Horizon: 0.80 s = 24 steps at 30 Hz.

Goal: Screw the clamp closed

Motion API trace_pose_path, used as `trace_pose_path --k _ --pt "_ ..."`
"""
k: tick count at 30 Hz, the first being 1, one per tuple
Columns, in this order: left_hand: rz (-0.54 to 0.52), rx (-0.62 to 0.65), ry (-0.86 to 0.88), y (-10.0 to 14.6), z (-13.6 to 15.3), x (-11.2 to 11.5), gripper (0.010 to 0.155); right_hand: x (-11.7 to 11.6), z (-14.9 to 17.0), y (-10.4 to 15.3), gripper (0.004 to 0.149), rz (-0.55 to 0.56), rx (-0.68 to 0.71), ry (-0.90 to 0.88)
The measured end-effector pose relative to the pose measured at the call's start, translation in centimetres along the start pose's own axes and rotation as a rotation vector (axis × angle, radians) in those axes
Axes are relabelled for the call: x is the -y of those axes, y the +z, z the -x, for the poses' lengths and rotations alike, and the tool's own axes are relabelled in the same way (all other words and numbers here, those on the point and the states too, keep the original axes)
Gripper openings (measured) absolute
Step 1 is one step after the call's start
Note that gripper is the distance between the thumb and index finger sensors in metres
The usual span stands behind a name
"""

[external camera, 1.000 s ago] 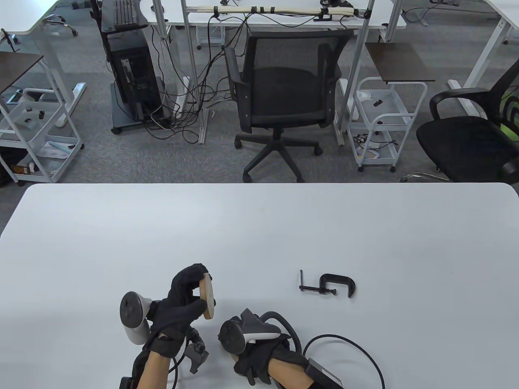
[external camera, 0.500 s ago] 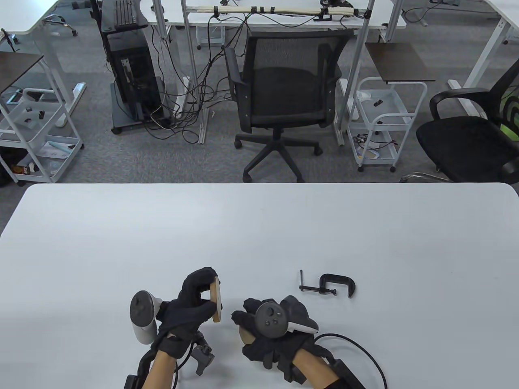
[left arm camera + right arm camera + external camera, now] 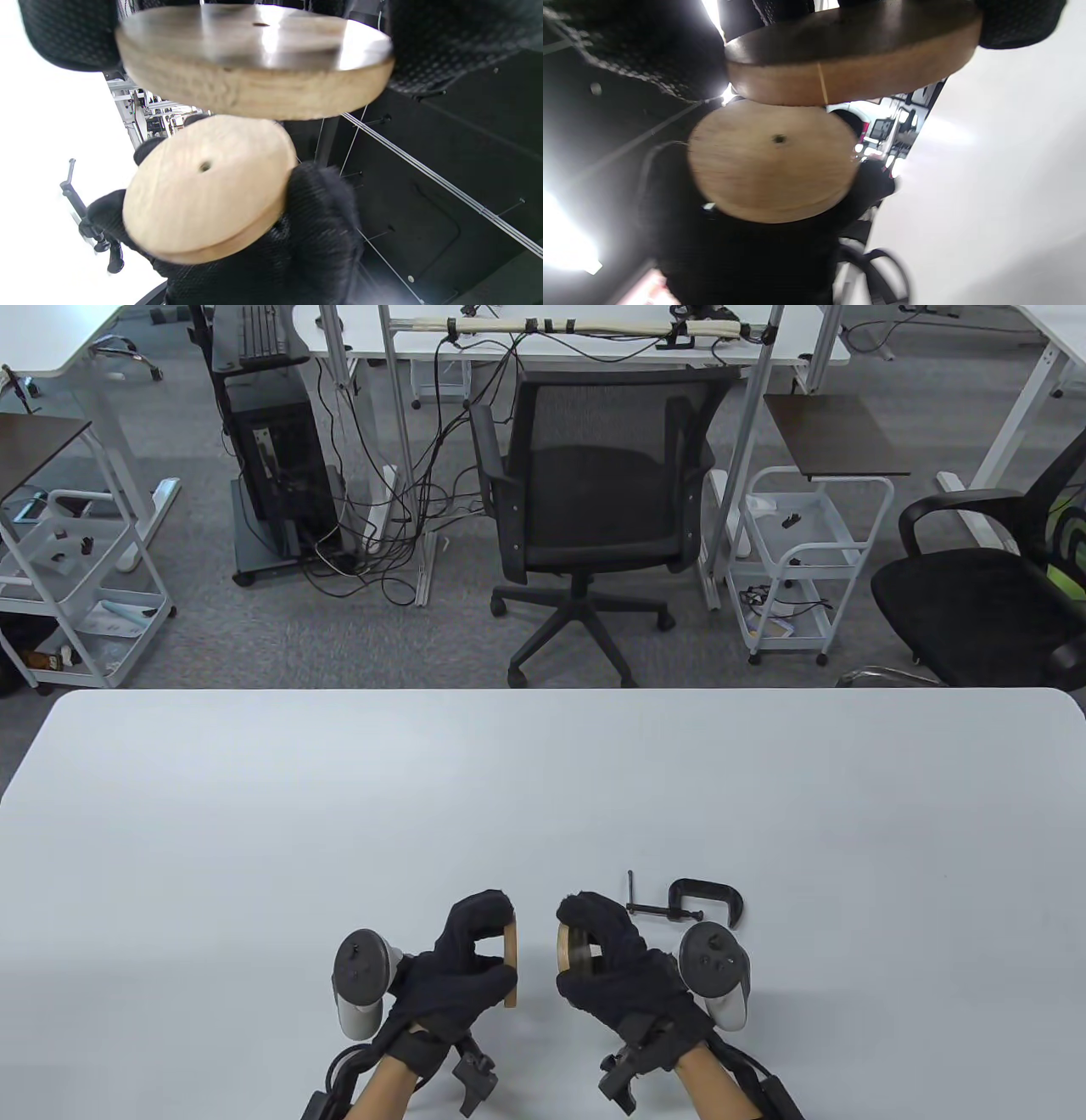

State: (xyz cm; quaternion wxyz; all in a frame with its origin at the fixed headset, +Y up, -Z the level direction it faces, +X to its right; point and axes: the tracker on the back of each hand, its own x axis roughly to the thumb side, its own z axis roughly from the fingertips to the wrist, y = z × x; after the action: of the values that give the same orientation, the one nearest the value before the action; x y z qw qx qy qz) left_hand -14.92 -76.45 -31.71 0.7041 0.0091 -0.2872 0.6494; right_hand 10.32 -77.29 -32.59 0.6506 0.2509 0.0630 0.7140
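A black C-clamp lies on the white table, its screw and crossbar handle pointing left; it also shows at the left of the left wrist view. My left hand grips a round wooden disc on edge above the table. My right hand grips a second wooden disc on edge, facing the first across a small gap. In the left wrist view my disc is at the top and the other below. The right wrist view shows the same pair, the right disc above the left one.
A black office chair stands beyond the table's far edge. White wire carts and another chair stand on the floor behind. The clamp lies just beyond my right hand.
My right hand turned over, rose from the near edge and moved right and forward, now holding a disc upright. My left hand moved right with its disc, so the discs face each other.
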Motion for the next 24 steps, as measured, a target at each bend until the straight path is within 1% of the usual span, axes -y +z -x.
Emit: trace_pose_path --k 5,7,9,11,12,14,16,18,20,24 --pt "0.055 -0.003 0.0 -0.1 0.0 1.2 0.081 -2.2 1.1 0.4 0.086 -0.001 -0.062 -0.255" --pt "0.077 0.0 -0.001 -0.1 0.1 1.6 0.078 -2.9 1.3 0.4 0.088 -0.017 -0.083 -0.316" --pt "0.068 -0.005 0.003 0.0 0.2 1.6 0.075 -3.0 1.5 0.6 0.09 0.01 -0.086 -0.313" --pt "0.108 -0.015 0.028 -0.1 0.3 1.7 0.073 -2.9 1.5 0.6 0.092 0.023 -0.08 -0.315" --pt "0.107 -0.014 0.024 -0.1 0.3 1.8 0.073 -2.9 1.5 0.5 0.093 0.025 -0.078 -0.315" --pt "0.101 -0.01 -0.016 -0.2 0.3 2.1 0.079 -2.6 1.5 0.5 0.095 0.055 -0.076 -0.306" --pt "0.147 -0.013 -0.083 -0.3 0.2 2.6 0.089 -2.5 1.5 0.5 0.096 0.066 -0.08 -0.306" --pt "0.169 -0.015 -0.154 -0.4 0.2 2.8 0.096 -2.5 1.5 0.6 0.094 0.074 -0.085 -0.297" --pt "0.168 -0.026 -0.2 -0.5 0.3 2.8 0.098 -2.6 1.4 0.6 0.094 0.053 -0.082 -0.31" --pt "0.168 -0.019 -0.168 -0.5 0.1 2.6 0.102 -2.8 1.0 0.6 0.094 0.038 -0.073 -0.302"
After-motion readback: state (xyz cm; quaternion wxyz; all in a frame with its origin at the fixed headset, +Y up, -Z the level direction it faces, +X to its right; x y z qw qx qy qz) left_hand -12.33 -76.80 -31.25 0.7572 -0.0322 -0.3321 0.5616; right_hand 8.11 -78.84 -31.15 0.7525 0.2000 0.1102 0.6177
